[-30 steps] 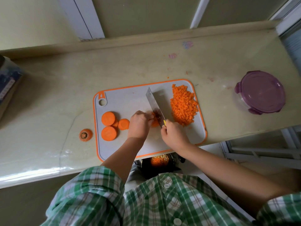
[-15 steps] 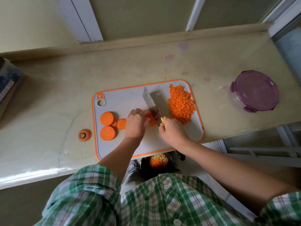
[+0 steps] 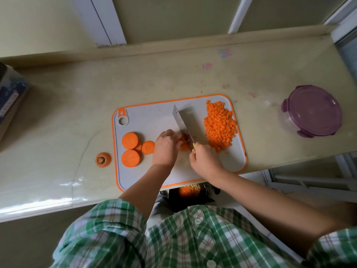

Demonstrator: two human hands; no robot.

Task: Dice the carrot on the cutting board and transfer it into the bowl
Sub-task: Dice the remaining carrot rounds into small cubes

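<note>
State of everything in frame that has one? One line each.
left hand, holds the carrot piece down
right hand, grips the knife
knife, blade on the carrot piece
carrot piece, small, under the blade
carrot slices, uncut, on the cutting board
diced carrot, piled right of the knife
carrot end, cut off, on the counter
container, lid on
bowl, below the counter edge, holds some dice

Diced pile (image 3: 220, 126) right of slices (image 3: 130, 149)
</note>
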